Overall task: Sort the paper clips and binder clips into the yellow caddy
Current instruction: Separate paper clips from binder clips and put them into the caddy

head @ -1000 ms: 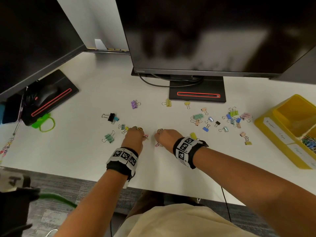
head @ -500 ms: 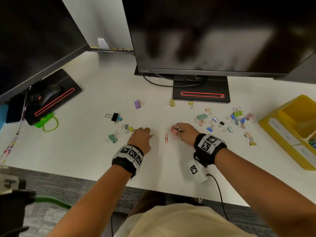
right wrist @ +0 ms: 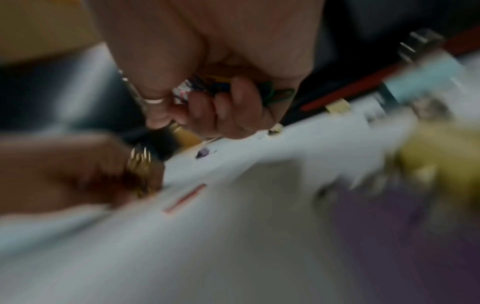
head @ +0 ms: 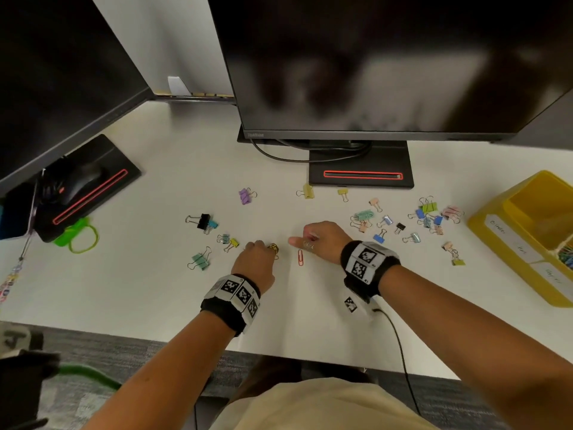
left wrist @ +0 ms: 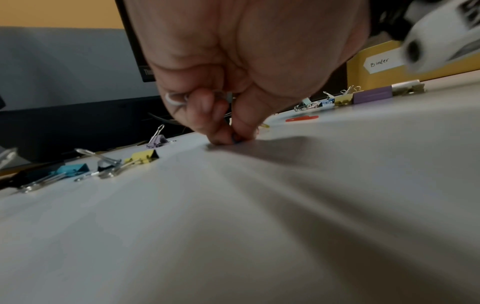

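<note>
Red wire — a lone paper clip lies on the white desk between both hands. The left hand pinches a small clip against the desk; the right hand clutches several coloured clips, well apart from the yellow caddy at the far right.

Open white desk left of hands; binder clips scattered before the yellow caddy.

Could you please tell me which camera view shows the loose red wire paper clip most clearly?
The head view: the red wire paper clip lies sharp and whole on the desk. The left wrist view shows a distant orange-red sliver; the right wrist view, only a blurred streak.
</note>
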